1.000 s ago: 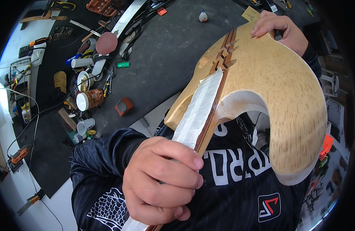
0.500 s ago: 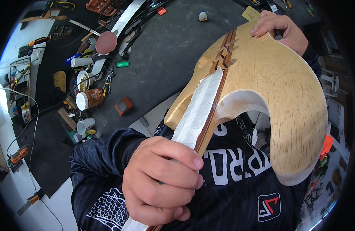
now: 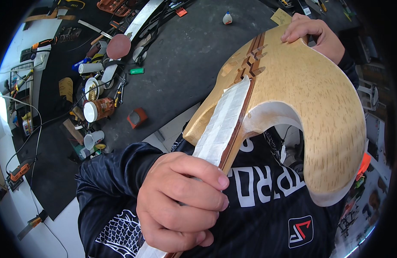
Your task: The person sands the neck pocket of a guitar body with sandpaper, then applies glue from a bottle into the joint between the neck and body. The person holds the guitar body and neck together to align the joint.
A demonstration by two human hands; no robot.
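I hold an unfinished wooden guitar (image 3: 301, 99) up close in front of me, its pale body with dark centre stripes and a deep curved cutaway. White tape covers the neck (image 3: 224, 124). My left hand (image 3: 181, 202) is wrapped around the neck near the bottom of the view. My right hand (image 3: 312, 36) grips the far edge of the body at the top right. My dark printed shirt shows behind the guitar.
A dark workbench (image 3: 181, 56) lies below, cluttered at the left with tins, a white cup (image 3: 91, 138), a sanding disc (image 3: 118, 46), pliers, a small orange block (image 3: 137, 117), a glue bottle (image 3: 227, 18) and cables. A power tool (image 3: 17, 172) sits at the far left.
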